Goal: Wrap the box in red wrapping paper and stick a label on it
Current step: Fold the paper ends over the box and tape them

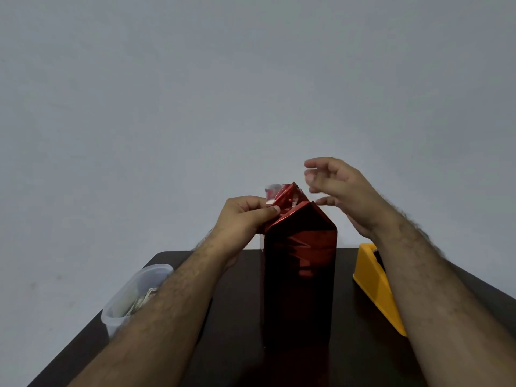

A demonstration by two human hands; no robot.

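Observation:
A tall box [300, 275] wrapped in shiny red paper stands upright on the dark table [234, 331]. Its top end is folded into pointed flaps [293, 196]. A piece of clear tape [272, 188] sticks up at the top left of the folds. My left hand [245, 219] pinches the folded paper at the box's top left edge, thumb on top. My right hand [343, 191] hovers just right of the top, fingers loosely spread and holding nothing.
A yellow tape dispenser [374, 286] sits on the table to the right of the box, partly behind my right forearm. A clear plastic tub [134, 297] with paper pieces inside stands at the left table edge. A plain grey wall lies behind.

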